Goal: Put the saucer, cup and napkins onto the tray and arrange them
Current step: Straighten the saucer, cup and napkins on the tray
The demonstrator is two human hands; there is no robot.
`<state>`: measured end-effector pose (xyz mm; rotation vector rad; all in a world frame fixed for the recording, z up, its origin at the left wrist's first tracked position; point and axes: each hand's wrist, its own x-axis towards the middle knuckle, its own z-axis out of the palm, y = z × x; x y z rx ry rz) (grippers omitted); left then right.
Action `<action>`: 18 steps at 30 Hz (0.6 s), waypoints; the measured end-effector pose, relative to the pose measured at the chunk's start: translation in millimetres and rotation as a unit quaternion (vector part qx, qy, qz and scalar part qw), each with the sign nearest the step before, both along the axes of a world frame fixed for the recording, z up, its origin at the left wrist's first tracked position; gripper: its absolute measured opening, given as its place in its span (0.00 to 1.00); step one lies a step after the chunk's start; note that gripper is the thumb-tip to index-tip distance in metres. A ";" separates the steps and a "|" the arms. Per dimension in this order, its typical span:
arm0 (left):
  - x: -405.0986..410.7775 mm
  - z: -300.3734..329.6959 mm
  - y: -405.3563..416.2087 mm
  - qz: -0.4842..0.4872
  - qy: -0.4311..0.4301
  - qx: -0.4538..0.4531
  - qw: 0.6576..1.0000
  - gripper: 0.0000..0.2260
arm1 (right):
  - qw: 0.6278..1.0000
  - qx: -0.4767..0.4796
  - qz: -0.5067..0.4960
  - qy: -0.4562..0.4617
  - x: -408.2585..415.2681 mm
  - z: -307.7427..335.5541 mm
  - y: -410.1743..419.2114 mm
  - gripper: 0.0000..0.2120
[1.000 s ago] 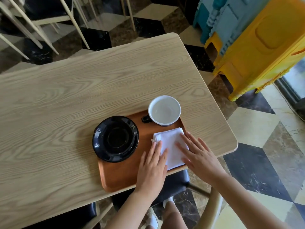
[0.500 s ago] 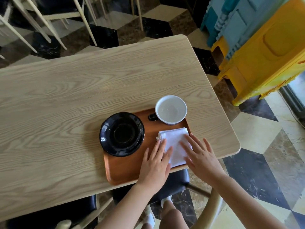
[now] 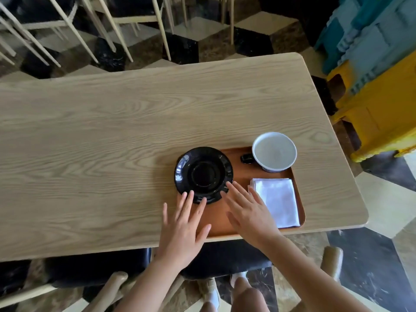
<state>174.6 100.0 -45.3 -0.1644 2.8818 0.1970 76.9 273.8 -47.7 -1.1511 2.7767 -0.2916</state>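
A brown wooden tray (image 3: pixel 239 226) lies at the near right of the light wood table (image 3: pixel 112 136). The black saucer (image 3: pixel 203 174) rests on the tray's left end and overhangs its left rim. The white cup (image 3: pixel 274 152) with a dark handle stands at the tray's far right corner. Folded white napkins (image 3: pixel 278 201) lie flat along the tray's right side. My left hand (image 3: pixel 184 226) is flat with fingers spread, its fingertips at the saucer's near rim. My right hand (image 3: pixel 249 212) is also flat, fingertips touching the saucer's near right rim. Neither hand holds anything.
Black-seated chairs (image 3: pixel 94 266) are tucked under the table's near edge. Pale chair legs (image 3: pixel 108 30) stand beyond the far edge. Stacked yellow and blue plastic stools (image 3: pixel 380 86) stand right of the table. My legs (image 3: pixel 245 296) show below.
Both hands have left the napkins and moved left to the saucer's near rim. The napkins now lie uncovered. The view has shifted, so the tray appears further right.
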 end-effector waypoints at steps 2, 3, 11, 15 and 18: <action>2.1 1.3 -1.7 -0.006 0.001 -0.007 1.000 0.26 | 1.000 -0.003 0.004 0.001 1.6 -3.2 1.4 0.22; 3.0 2.9 -1.2 -0.008 0.004 -0.005 1.000 0.26 | 1.000 -0.005 0.007 0.002 2.4 -3.3 2.0 0.22; 28.2 3.3 4.4 -0.008 0.002 0.023 1.000 0.26 | 1.000 -0.009 0.014 -0.009 17.6 2.5 9.0 0.20; 37.1 4.6 5.8 -0.010 0.002 0.030 1.000 0.25 | 1.000 -0.001 0.018 -0.008 28.3 3.8 12.9 0.21; 41.5 5.3 6.5 -0.013 0.001 0.031 0.999 0.25 | 1.000 -0.001 0.016 -0.012 34.8 4.1 14.0 0.21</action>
